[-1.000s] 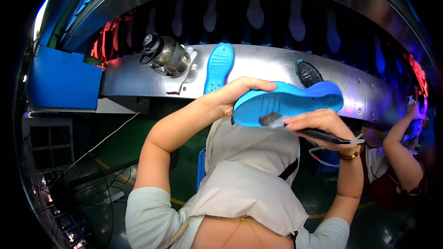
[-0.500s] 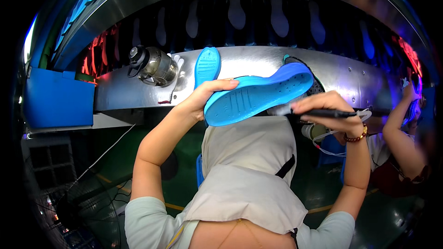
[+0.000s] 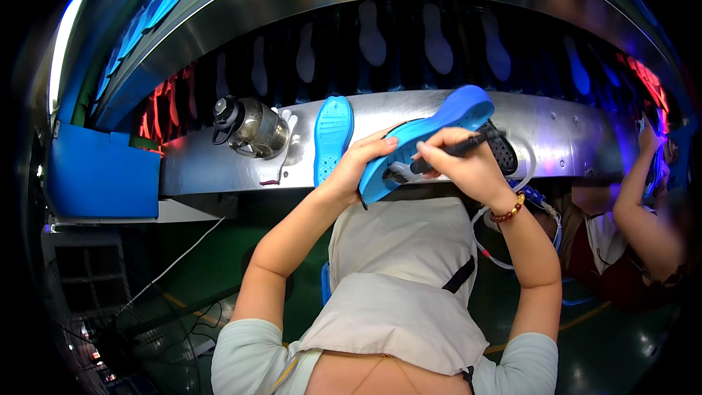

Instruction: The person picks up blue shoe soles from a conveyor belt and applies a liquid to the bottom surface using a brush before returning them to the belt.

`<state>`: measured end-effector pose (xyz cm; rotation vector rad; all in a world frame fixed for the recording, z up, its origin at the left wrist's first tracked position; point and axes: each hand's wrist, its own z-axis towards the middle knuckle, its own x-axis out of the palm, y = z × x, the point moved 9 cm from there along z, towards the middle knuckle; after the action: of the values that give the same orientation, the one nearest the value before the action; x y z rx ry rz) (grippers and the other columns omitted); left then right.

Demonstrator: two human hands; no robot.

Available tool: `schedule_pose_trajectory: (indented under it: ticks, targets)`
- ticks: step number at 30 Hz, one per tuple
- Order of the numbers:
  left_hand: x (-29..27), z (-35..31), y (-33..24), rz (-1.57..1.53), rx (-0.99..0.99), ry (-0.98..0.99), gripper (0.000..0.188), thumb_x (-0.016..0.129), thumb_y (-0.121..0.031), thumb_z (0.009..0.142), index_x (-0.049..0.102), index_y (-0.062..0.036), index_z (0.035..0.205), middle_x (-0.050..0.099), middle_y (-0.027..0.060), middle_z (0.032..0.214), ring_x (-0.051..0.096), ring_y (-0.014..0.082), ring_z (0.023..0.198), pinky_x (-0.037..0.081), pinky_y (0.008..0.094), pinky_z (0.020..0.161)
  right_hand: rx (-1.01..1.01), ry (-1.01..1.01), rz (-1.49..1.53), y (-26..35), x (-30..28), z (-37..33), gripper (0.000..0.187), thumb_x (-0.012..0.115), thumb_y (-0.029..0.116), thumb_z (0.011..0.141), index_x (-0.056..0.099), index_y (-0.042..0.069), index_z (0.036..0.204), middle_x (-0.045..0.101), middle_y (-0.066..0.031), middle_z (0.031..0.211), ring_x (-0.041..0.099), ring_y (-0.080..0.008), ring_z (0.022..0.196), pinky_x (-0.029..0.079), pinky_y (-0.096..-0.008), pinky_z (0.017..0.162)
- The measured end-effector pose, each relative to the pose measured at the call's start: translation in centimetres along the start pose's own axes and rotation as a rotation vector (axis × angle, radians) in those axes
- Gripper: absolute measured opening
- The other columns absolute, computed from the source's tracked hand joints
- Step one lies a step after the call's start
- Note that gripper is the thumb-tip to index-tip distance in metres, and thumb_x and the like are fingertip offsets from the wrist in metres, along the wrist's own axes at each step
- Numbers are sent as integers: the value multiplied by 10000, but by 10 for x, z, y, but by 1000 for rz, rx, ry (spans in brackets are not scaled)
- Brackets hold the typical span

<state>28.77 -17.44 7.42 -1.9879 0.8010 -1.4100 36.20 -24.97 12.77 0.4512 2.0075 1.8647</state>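
Note:
My left hand [image 3: 360,163] grips a blue shoe sole [image 3: 455,111] by its near left end, thumb on the top edge. The sole slants up to the right, its hollow inner side towards me. In my right hand [image 3: 468,167] is a black-handled brush [image 3: 462,148], held like a pen. Its pale tip is at the inside of the sole, near the lower end, with my fingers partly covering that spot. A clear hose [image 3: 528,175] trails beside my right wrist. Left of the held sole, a second blue sole [image 3: 333,135] lies on the metal ledge.
A transparent jug with a dark lid [image 3: 257,129] stands on the metal ledge [image 3: 191,164], a pale cloth item [image 3: 289,132] beside it. A black perforated piece [image 3: 503,156] lies behind my right hand. Several soles [image 3: 371,35] hang beyond the ledge. Another person's arm [image 3: 635,183] is at far right.
The brush has moved left and up, from below the sole's edge to its inside. The sole has tilted more steeply and my left hand has shifted right. The whole view has shifted slightly.

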Motion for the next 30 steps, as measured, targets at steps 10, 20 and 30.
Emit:
schedule_pose_trajectory:
  ticks: [10,20,30]
  targets:
    - [-16,-1,7,216,77,-126,468,470,-173,854,380,-22,1288,518,109,1133,505,167,1015,414,262,825,98,-72,33,-24,2,22,278,573,203,809,552,-43,682,568,-86,583,569,-121,450,451,-201,409]
    - [-27,-3,5,69,62,-179,510,487,-280,832,397,-10,1255,547,123,1078,553,185,946,454,293,798,-43,-572,249,-49,-98,28,228,609,187,812,585,-39,820,612,-106,754,614,-132,641,502,-208,584]
    - [-12,-33,-51,39,297,-69,586,478,-243,819,279,3,1313,467,147,1192,510,201,1035,409,307,883,-45,-13,477,-55,-14,-45,185,515,82,830,603,-76,867,631,-190,856,597,-177,724,476,-252,633]
